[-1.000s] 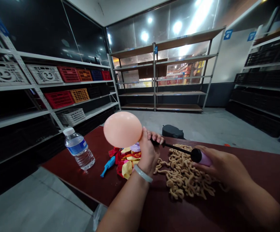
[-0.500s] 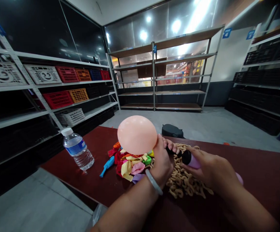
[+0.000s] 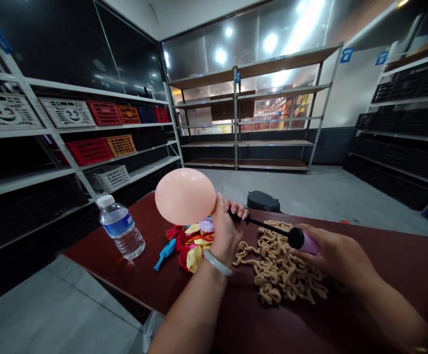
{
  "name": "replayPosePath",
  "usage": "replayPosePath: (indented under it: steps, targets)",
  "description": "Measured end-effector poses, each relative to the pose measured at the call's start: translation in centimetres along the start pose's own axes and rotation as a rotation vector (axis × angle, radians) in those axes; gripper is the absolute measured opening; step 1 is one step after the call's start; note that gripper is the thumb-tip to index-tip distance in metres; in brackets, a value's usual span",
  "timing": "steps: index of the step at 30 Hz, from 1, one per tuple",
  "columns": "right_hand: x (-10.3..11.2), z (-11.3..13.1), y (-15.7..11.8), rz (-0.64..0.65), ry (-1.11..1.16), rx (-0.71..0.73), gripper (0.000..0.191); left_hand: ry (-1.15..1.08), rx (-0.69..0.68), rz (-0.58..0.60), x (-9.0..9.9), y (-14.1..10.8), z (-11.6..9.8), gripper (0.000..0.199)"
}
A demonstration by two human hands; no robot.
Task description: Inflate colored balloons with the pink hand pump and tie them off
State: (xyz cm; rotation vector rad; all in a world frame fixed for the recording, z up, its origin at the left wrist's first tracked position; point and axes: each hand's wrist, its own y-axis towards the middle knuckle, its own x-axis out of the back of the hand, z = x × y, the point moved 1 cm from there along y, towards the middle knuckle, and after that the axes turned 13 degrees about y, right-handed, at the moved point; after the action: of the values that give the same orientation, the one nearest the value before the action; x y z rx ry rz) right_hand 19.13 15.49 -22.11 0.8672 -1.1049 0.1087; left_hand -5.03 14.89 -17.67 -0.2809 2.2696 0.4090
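Note:
An inflated pale pink balloon (image 3: 185,196) sits at the fingers of my left hand (image 3: 226,223), which is closed around its neck and the black end of a balloon pump. A thin black rod (image 3: 269,225) runs from there to the pump's purple barrel (image 3: 310,243). My right hand (image 3: 341,253) is wrapped around that barrel. Beneath the balloon lies a pile of uninflated balloons (image 3: 194,250) in several colours, with a blue one (image 3: 166,254) at its left edge. The balloon's neck is hidden by my left fingers.
Brown twisted, rope-like pieces (image 3: 288,268) are heaped on the dark red table (image 3: 391,270) below the pump. A water bottle (image 3: 121,228) stands at the table's left. Beyond the table are a black object (image 3: 263,200) and metal shelves (image 3: 236,118); crates (image 3: 88,151) line the left racks.
My left hand has moved left and slightly up with the balloon. My right hand has shifted a little right, so the hands are farther apart and the pump's black rod is exposed.

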Motion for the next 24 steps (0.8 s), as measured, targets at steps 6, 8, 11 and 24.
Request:
replayPosePath:
  steps: [6,8,11,24]
  targets:
    - [-0.2,-1.1,-0.4,-0.049,-0.109,0.019,0.058,-0.041,-0.02,-0.022,0.6,0.8,-0.2,0.045]
    - [-0.5,-0.5,-0.4,-0.041,-0.137,0.017,0.059,-0.049,0.015,-0.028,0.4,0.3,0.9,0.044]
    - [-0.9,1.2,-0.2,-0.038,-0.16,0.028,0.061,-0.039,0.086,-0.01,-0.3,-0.8,2.9,0.045]
    - [-0.6,3.9,0.3,-0.023,-0.045,0.072,0.064,0.018,0.127,0.115,-2.7,-4.2,4.2,0.048]
